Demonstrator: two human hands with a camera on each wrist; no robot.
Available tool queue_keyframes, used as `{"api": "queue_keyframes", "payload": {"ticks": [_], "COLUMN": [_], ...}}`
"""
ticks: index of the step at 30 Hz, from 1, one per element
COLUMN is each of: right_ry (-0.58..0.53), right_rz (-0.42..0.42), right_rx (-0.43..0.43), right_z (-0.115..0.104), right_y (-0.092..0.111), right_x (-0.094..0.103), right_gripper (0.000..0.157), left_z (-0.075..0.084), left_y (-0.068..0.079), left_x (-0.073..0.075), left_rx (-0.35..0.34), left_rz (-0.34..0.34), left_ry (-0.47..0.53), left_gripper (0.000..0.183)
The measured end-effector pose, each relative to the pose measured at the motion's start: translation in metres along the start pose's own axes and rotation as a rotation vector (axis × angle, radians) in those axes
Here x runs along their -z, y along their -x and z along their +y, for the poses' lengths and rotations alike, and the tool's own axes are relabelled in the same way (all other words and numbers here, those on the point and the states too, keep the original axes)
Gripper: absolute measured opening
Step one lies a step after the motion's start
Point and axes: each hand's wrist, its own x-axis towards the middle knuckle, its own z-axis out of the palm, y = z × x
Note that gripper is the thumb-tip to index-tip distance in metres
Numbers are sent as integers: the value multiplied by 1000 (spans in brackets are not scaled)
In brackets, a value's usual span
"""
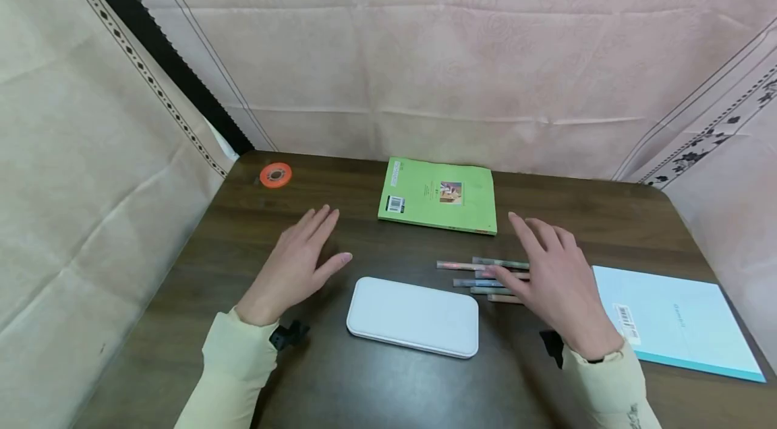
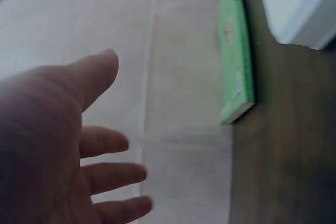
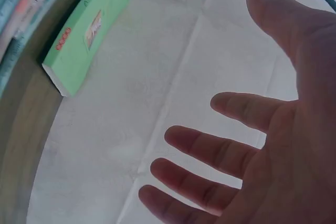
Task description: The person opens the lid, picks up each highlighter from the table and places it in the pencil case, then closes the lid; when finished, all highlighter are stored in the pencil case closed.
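My left hand (image 1: 293, 264) hovers over the table left of a white flat case (image 1: 413, 316), thumb spread and fingers extended, holding nothing. On the other side my right hand (image 1: 558, 280) is spread above several slender pens (image 1: 479, 283), partly covering them in the head view. Its palm and fingers hold nothing in the right wrist view. A green book (image 1: 437, 195) lies flat beyond the case and shows in both wrist views too. Right of the right hand rests a light blue notebook (image 1: 680, 321) with a barcode label.
An orange-red tape roll (image 1: 276, 175) lies near the table's far left corner. Pale patterned cloth (image 1: 425, 65) hangs behind and at both sides of the dark wooden table (image 1: 328, 388).
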Motion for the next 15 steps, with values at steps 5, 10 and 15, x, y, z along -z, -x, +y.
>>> {"api": "queue_keyframes", "payload": {"ticks": [5, 10, 15], "right_ry": [-13, -16, -26], "right_rz": [-17, -53, -165], "right_rx": [13, 9, -12], "right_z": [-3, -7, -12], "right_y": [8, 16, 23], "right_x": [-5, -11, -15], "right_gripper": [85, 84, 81], "left_z": [-8, -12, -12], "left_y": [14, 28, 37], "left_x": [-9, -15, -21], "left_rx": [-27, -6, 37], "left_rz": [-97, -149, -203], "left_ry": [65, 123, 177], "left_gripper": [78, 78, 80]}}
